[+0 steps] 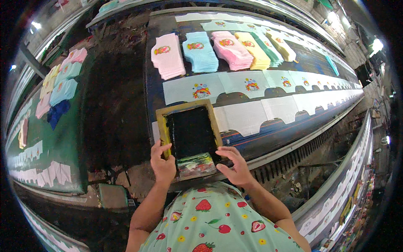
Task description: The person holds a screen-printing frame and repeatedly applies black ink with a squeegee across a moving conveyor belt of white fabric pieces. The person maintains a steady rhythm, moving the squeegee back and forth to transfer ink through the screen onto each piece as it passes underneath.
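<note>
- The frame [186, 106] is a box shape with yellowish sides. It is at the near left corner of the long dark bench [268, 145]. I cannot tell if all of it rests flat.
- The middle of the frame is black. At its near end there is a strip [196, 164] smeared with green, white and red.
- The left hand [163, 164] is clamped on the left side of the frame, close to its near end.
- The right hand [236, 166] is at the frame's right side. Its thumb and fingers are apart, with the tips by the edge. I cannot tell how tightly they hold.
- White cloth pieces [241, 117] lie in a row along the bench's near edge, just right of the frame.
- Behind them is a row of pale blue cloth pieces [235, 80] with bright pictures on them.
- Farther back, nearer the bench's far edge, are six piles of cloth [201, 59]: pink, blue, pink, yellow, green and yellowish.
- Off past the bench's left edge is a green table [67, 138] with more piles, and one dark blue cloth [58, 112].
- The person wears a pale green top [189, 224] with strawberries, cherries and yellow flowers.
</note>
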`<state>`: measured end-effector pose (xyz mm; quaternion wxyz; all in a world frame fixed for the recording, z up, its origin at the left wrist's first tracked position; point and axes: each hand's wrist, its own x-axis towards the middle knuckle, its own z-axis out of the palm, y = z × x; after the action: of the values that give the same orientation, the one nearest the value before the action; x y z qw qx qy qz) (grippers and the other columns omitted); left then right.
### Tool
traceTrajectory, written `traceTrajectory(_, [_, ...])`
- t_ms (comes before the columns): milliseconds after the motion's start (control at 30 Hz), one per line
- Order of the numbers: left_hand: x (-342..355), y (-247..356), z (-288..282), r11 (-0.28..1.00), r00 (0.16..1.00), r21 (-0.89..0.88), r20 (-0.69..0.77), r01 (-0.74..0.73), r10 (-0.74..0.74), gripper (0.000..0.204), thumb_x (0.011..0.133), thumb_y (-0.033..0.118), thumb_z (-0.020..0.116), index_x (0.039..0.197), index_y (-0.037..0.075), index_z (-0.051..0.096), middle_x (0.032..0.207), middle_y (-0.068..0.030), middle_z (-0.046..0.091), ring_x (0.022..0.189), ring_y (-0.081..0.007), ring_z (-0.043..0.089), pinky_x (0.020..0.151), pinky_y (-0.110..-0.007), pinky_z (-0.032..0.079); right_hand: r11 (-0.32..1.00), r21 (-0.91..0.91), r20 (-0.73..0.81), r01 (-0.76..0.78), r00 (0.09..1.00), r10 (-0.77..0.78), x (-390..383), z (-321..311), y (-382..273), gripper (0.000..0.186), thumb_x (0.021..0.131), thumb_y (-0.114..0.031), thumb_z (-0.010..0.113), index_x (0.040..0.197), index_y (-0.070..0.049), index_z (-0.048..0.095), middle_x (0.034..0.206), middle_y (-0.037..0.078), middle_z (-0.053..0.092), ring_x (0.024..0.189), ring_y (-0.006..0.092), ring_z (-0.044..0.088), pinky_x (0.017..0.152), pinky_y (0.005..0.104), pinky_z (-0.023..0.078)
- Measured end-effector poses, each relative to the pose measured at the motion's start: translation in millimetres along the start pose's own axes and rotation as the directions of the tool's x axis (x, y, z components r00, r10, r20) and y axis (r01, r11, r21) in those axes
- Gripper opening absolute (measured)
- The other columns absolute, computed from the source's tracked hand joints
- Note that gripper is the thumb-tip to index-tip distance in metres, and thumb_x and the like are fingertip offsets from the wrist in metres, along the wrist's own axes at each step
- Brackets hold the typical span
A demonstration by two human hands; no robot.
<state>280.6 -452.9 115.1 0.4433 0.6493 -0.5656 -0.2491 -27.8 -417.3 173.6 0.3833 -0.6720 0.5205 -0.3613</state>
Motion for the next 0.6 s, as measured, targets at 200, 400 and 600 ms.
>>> traceTrajectory(200, [-11,30,23,0.999,0.992,0.009,-0.115,-0.052,0.052,0.032,0.080,-0.013,0.073,0.106,0.006,0.079,0.157,-0.0261,0.066,0.149,-0.0412,0.061,0.127,-0.049,0.045,0.990,0.056,-0.029,0.128,0.992,-0.127,-9,-27,17,0.048,0.095,-0.016,0.086,0.141,-0.008,0.075,0.148,0.015,0.071,0.146,0.0354,0.059,0.130,0.0522,0.040])
traceTrajectory(400, [-23,73,108,0.985,0.993,-0.149,-0.088,-0.089,0.076,0.032,0.083,-0.014,0.072,0.106,0.007,0.081,0.160,-0.0274,0.063,0.150,-0.0421,0.059,0.126,-0.048,0.044,0.995,0.031,-0.068,0.095,0.993,-0.093,-24,-105,51,0.045,0.096,-0.015,0.081,0.139,-0.003,0.075,0.149,0.016,0.073,0.148,0.0353,0.058,0.134,0.0555,0.034])
traceTrajectory(600, [-36,118,193,0.978,0.997,-0.203,-0.074,-0.042,0.028,0.031,0.084,-0.011,0.075,0.107,0.007,0.083,0.162,-0.0289,0.061,0.151,-0.0429,0.058,0.128,-0.049,0.043,0.994,0.069,-0.119,0.082,0.990,-0.073,-35,-185,96,0.048,0.091,-0.015,0.083,0.137,-0.004,0.076,0.145,0.017,0.074,0.148,0.0397,0.059,0.133,0.0572,0.035])
